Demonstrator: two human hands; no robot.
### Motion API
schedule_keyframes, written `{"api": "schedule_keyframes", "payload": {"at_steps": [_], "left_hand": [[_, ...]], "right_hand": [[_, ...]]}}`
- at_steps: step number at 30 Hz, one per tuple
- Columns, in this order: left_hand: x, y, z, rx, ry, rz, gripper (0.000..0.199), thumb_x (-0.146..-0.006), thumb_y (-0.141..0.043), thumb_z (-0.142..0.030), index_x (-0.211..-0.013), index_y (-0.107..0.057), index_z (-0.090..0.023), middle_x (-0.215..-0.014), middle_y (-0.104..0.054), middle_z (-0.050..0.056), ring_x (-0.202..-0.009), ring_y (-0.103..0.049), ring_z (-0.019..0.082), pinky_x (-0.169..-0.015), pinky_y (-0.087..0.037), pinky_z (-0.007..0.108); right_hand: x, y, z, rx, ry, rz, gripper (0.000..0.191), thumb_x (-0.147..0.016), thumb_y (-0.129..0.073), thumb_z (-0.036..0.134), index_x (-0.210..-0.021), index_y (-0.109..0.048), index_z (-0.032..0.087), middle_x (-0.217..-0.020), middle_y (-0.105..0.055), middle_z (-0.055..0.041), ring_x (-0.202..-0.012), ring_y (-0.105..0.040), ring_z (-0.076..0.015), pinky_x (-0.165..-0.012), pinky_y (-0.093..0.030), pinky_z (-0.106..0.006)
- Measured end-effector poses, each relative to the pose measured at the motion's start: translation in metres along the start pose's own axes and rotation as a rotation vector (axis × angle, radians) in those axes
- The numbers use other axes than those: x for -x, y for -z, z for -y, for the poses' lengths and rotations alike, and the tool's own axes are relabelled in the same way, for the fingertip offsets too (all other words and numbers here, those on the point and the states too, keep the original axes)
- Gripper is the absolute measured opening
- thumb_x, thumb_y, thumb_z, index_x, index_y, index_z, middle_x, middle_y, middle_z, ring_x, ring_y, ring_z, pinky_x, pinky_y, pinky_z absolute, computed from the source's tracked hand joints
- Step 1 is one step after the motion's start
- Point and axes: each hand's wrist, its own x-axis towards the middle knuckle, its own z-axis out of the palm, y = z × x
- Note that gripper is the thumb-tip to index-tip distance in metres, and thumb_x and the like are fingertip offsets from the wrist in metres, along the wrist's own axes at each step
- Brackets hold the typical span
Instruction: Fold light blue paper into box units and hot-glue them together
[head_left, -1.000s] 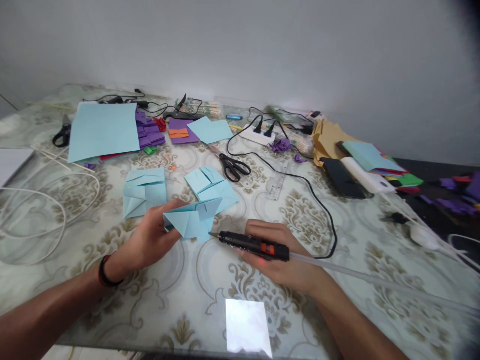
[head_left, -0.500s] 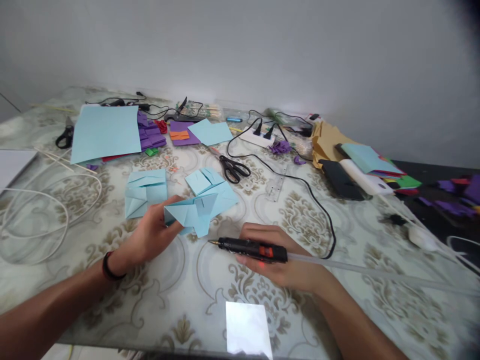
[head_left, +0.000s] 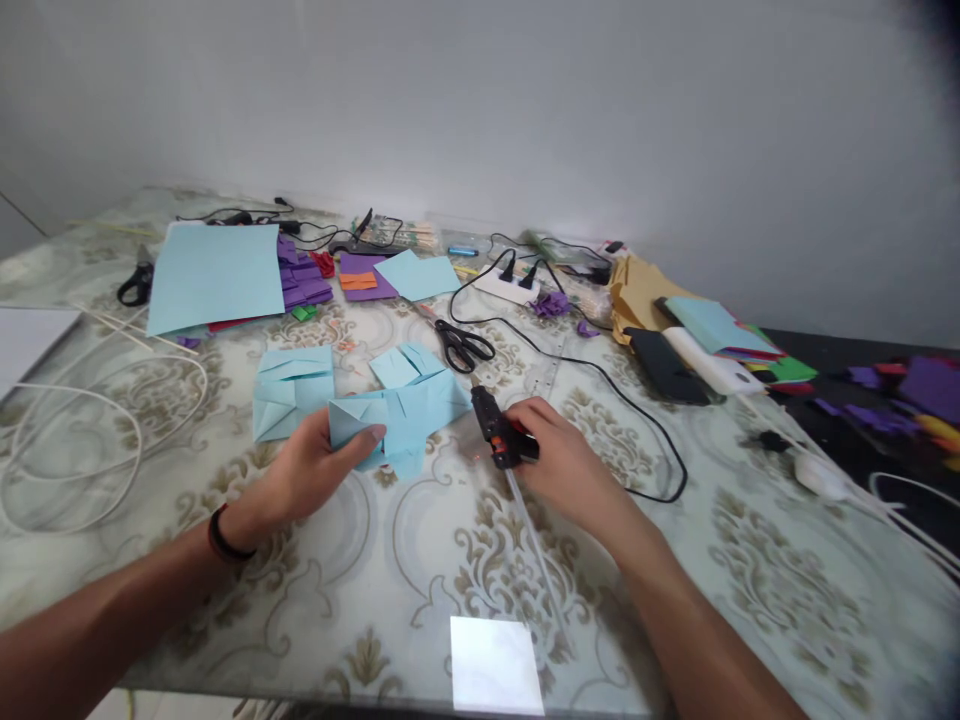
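My left hand (head_left: 322,450) pinches a folded light-blue paper piece (head_left: 406,415), its thumb pressed on the near face. In my right hand (head_left: 559,450) is a black hot glue gun (head_left: 492,425), gripped by its handle, with the nozzle pointing away from me. A long clear glue stick (head_left: 536,540) sticks out of the gun's back end toward the table edge. Left of the held piece lies another folded light-blue paper (head_left: 294,375). Behind it, a further folded light-blue paper (head_left: 409,364) is partly covered by the held one.
Black-handled scissors (head_left: 465,347) lie behind the glue gun, near its black cord (head_left: 600,368). A white power strip (head_left: 508,285) stands at the back. Light-blue sheets (head_left: 217,275) are at back left, above a coiled white cable (head_left: 139,440). A dark phone (head_left: 664,368) lies right.
My right hand has moved up and turned the glue gun from pointing left to pointing away. The left hand's thumb now presses on the paper piece, which has tilted flatter.
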Motion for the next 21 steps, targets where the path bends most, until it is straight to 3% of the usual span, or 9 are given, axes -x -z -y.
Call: {"api": "schedule_keyframes", "payload": {"at_steps": [6, 10, 12, 14, 17, 21], "left_hand": [[0.005, -0.004, -0.003, 0.090, -0.055, 0.038, 0.032, -0.092, -0.062, -0.040, -0.070, -0.053, -0.018, -0.064, -0.052, -0.004, -0.059, -0.047, 0.012, -0.059, -0.045, 0.023], [0.009, -0.006, -0.007, 0.244, -0.078, -0.011, 0.032, -0.091, -0.064, -0.044, -0.075, -0.058, -0.017, -0.072, -0.062, 0.000, -0.065, -0.057, 0.015, -0.065, -0.051, 0.027], [0.011, -0.006, -0.009, 0.291, -0.073, 0.031, 0.033, -0.093, -0.063, -0.046, -0.079, -0.061, -0.017, -0.075, -0.066, 0.002, -0.069, -0.062, 0.017, -0.068, -0.054, 0.029], [0.013, -0.005, -0.011, 0.306, -0.077, 0.056, 0.032, -0.094, -0.062, -0.046, -0.082, -0.062, -0.016, -0.076, -0.068, 0.004, -0.070, -0.063, 0.018, -0.068, -0.056, 0.030], [0.015, -0.004, -0.012, 0.289, -0.086, 0.049, 0.029, -0.094, -0.063, -0.043, -0.083, -0.063, -0.016, -0.077, -0.068, 0.003, -0.069, -0.061, 0.017, -0.068, -0.055, 0.030], [0.018, -0.005, -0.010, 0.284, -0.082, 0.076, 0.027, -0.095, -0.063, -0.041, -0.084, -0.065, -0.016, -0.078, -0.068, 0.001, -0.069, -0.059, 0.015, -0.068, -0.053, 0.028]], "right_hand": [[-0.004, -0.014, -0.016, -0.041, 0.037, 0.058, 0.042, -0.079, -0.061, 0.010, -0.120, -0.066, 0.020, -0.122, -0.061, -0.0117, -0.122, -0.056, -0.0301, -0.111, -0.044, -0.050], [-0.006, -0.004, 0.006, -0.063, 0.051, -0.043, 0.052, -0.079, -0.062, 0.011, -0.130, -0.063, 0.020, -0.137, -0.055, -0.0148, -0.137, -0.046, -0.0327, -0.118, -0.036, -0.055], [-0.006, 0.004, 0.029, -0.152, 0.092, 0.017, 0.049, -0.085, -0.064, 0.015, -0.133, -0.061, 0.022, -0.139, -0.057, -0.0144, -0.134, -0.052, -0.0304, -0.116, -0.040, -0.054], [-0.006, 0.007, 0.053, -0.284, 0.117, 0.159, 0.052, -0.086, -0.072, 0.023, -0.136, -0.059, 0.022, -0.132, -0.064, -0.0124, -0.117, -0.063, -0.0266, -0.106, -0.049, -0.048], [-0.005, -0.003, 0.078, -0.514, 0.084, 0.278, 0.046, -0.081, -0.083, 0.032, -0.121, -0.065, 0.020, -0.112, -0.073, -0.0075, -0.100, -0.069, -0.0232, -0.093, -0.056, -0.040], [0.001, -0.025, 0.083, -0.735, 0.003, 0.250, 0.034, -0.077, -0.086, 0.033, -0.101, -0.068, 0.018, -0.098, -0.075, -0.0039, -0.093, -0.070, -0.0218, -0.089, -0.057, -0.037]]}}
